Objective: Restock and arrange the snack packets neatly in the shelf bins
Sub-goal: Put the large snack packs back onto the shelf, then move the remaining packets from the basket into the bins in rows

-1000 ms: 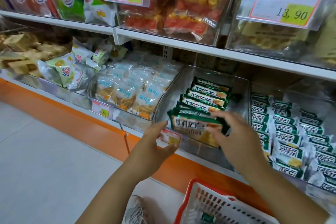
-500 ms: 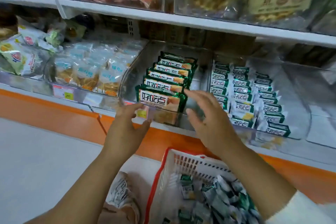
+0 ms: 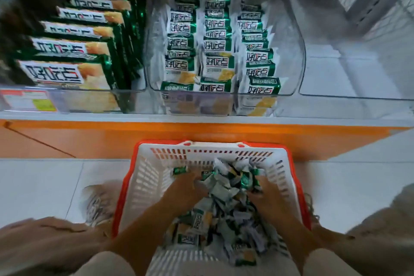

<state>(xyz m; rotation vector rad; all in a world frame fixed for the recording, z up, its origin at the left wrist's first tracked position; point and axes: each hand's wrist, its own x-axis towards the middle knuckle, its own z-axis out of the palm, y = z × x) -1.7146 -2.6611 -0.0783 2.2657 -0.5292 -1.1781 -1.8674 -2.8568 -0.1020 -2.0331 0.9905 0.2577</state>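
Pickup step, as judged: left hand (image 3: 186, 188) and right hand (image 3: 265, 196), apart, dig into snack packets (image 3: 224, 190) in basket (image 3: 143, 181) at 6 o'clock, grip indiscernible; next move calls for lifting a handful to middle bin (image 3: 301, 56) at 12 o'clock.

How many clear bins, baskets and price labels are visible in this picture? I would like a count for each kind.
Clear bins: 3
Basket: 1
Price label: 1
Total: 5
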